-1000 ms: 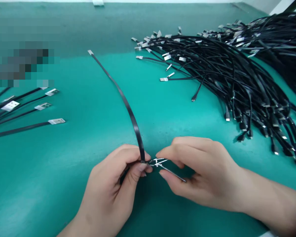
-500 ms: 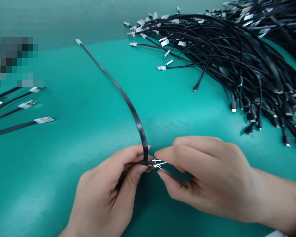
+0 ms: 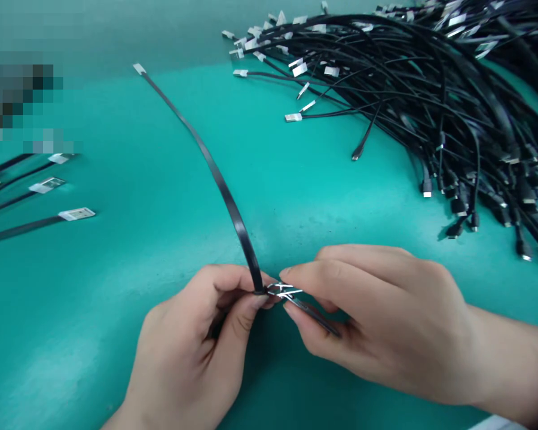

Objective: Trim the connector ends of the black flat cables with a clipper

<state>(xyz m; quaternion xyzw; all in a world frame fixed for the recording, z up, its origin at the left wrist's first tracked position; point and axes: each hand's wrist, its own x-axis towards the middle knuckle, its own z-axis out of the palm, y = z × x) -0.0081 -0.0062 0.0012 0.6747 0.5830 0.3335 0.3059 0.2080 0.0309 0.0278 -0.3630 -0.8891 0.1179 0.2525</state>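
Observation:
A flat black USB cable point(image 3: 215, 173) rises in an arc from my left hand point(image 3: 192, 340), and its silver USB-A plug point(image 3: 138, 68) lies far up on the teal surface. My left fingers pinch the cable's other end. Bright metal strands point(image 3: 284, 291) stick out of that end, between my hands. My right hand point(image 3: 376, 316) pinches those strands together with a thin dark strip point(image 3: 316, 316). My right fingers hide part of the strip.
A large heap of black USB cables point(image 3: 407, 107) with silver plugs fills the upper right. Several more cables with USB-A plugs point(image 3: 45, 186) lie at the left edge, below a pixelated patch. All of this rests on a teal surface point(image 3: 116, 298).
The cables on the surface sit higher and further left in the view than a second ago. My hands stay together at the cable end, and my grip looks unchanged.

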